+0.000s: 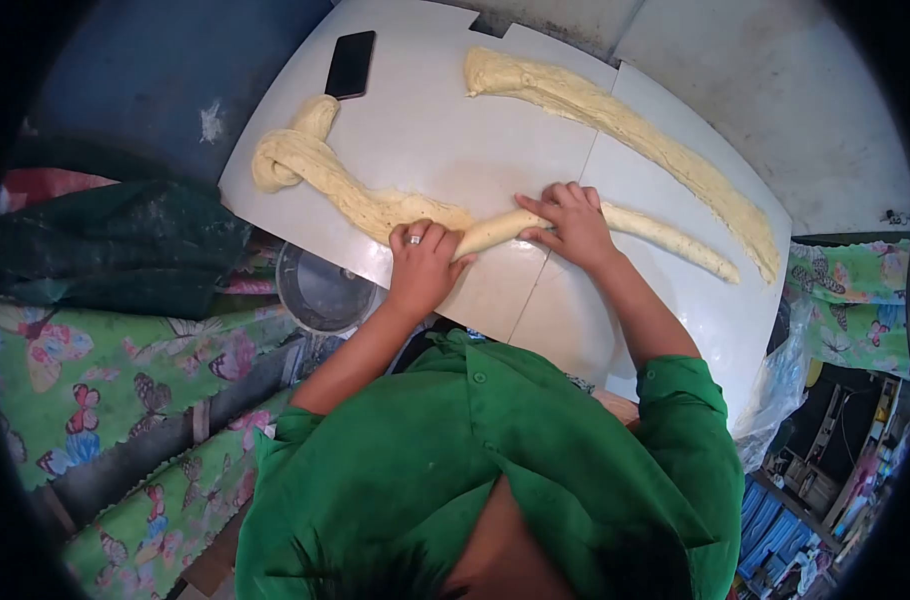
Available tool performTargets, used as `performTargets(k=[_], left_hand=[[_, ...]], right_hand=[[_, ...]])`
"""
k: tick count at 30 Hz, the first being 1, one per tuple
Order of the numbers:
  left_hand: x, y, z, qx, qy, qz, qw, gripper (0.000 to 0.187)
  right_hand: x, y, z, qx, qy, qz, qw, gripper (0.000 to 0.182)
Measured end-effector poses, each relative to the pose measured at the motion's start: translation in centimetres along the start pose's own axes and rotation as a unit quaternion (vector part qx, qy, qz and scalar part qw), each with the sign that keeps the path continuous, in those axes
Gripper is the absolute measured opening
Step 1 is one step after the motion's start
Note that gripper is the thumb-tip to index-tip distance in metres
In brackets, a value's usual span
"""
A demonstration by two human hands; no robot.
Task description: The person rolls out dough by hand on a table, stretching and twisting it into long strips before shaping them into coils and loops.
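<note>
A pale yellow dough rope (500, 230) lies across the white tabletop, rolled smooth between my hands. Its thinner right end tapers off past my right hand. My left hand (425, 262), with a ring on one finger, is curled over the rope where it meets a flatter, twisted dough length (350, 195) folded over at the far left. Thumb and fingers of my right hand (573, 228) are closed around the rope farther right. Whether the rope and the twisted length are one piece is hidden under my left hand.
A long flattened dough strip (630, 125) runs along the table's far right edge. A dark phone (351, 65) lies at the back left. Below the left edge stands a round bucket (325, 290). Clear plastic (775, 380) hangs at the right edge. Panel seams cross the white tabletop (425, 130).
</note>
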State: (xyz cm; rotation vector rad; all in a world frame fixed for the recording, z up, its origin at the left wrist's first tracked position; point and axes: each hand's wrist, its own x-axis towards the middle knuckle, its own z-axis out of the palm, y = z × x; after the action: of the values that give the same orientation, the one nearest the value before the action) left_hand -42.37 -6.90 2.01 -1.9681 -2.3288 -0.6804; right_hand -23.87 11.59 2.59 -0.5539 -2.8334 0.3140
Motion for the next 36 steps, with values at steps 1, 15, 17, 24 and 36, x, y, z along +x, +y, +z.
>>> performTargets(k=[1,15,17,24,36], left_hand=[[-1.0,-0.1,0.0,0.000,0.000,0.000,1.000,0.035],[-0.8,-2.9,-2.3,-0.047,-0.001,0.079,0.996,0.037],[-1.7,-2.8,-2.9,-0.027,-0.001,0.069,0.997,0.042],[1.7,-5.0,-2.9,0.033,0.058,-0.098,0.993,0.028],[-0.9,-6.9,-3.2,-0.011,-0.009,0.037,0.999,0.031]], right_hand=[[0.0,0.2,-0.2,0.034,-0.078,0.015,0.996,0.045],[0.3,-3.6,1.8,0.126,0.061,-0.067,0.988,0.042],[-0.2,-4.3,0.7,0.070,0.048,-0.061,0.995,0.043],[6.0,-1.1,2.4,-0.088,0.134,0.139,0.977,0.044],[5.1,-4.2,1.5,0.071,-0.004,0.031,0.997,0.037]])
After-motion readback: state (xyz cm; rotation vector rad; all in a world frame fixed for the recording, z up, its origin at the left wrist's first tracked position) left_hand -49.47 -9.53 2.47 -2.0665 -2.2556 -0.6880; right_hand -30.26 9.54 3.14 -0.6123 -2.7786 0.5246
